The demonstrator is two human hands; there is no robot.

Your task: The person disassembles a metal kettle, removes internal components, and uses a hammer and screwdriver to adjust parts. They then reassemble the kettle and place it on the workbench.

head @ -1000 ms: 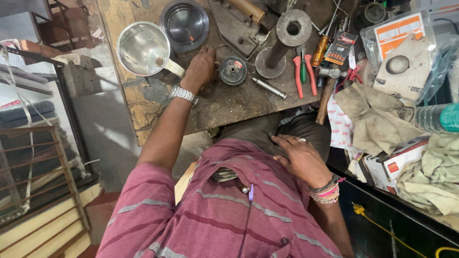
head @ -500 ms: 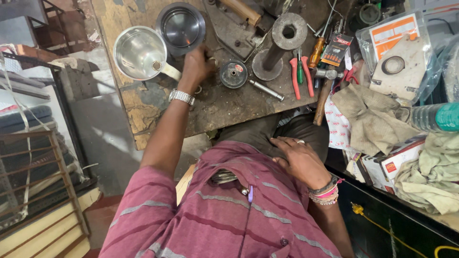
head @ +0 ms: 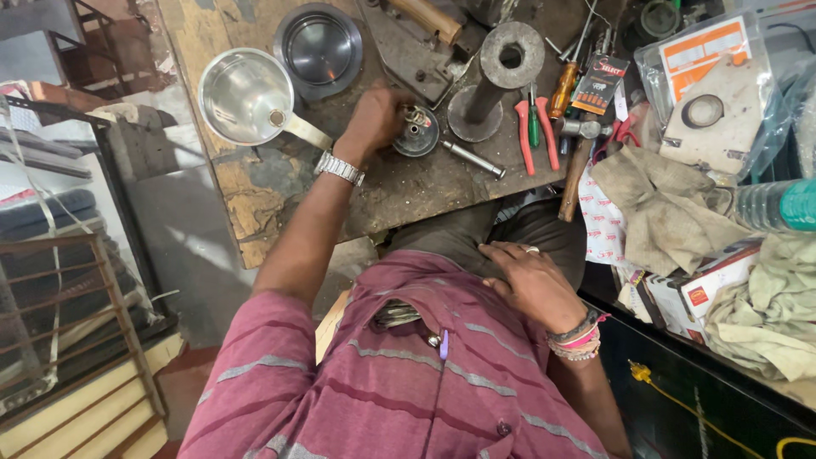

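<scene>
My left hand [head: 372, 119], with a metal watch on its wrist, reaches onto the worn wooden workbench [head: 255, 212]. Its curled fingers grip the edge of a small round metal part [head: 419, 133] with a brass piece at its middle. A steel pan [head: 246, 93] with a short handle lies just left of that hand, and a round steel lid [head: 319, 47] lies beyond it. My right hand [head: 531, 285], with a ring and wrist bands, rests flat on my thigh, fingers apart, holding nothing.
A heavy metal cylinder on a base [head: 501, 72], a short steel rod [head: 473, 159], red-handled pliers [head: 535, 136], an orange screwdriver [head: 561, 89] and a hammer [head: 576, 166] lie right of the part. Rags [head: 663, 212], a green bottle [head: 778, 204] and boxes crowd the right side.
My left hand has moved right, from beside the pan handle onto the small round metal part. My right hand has stayed on my thigh.
</scene>
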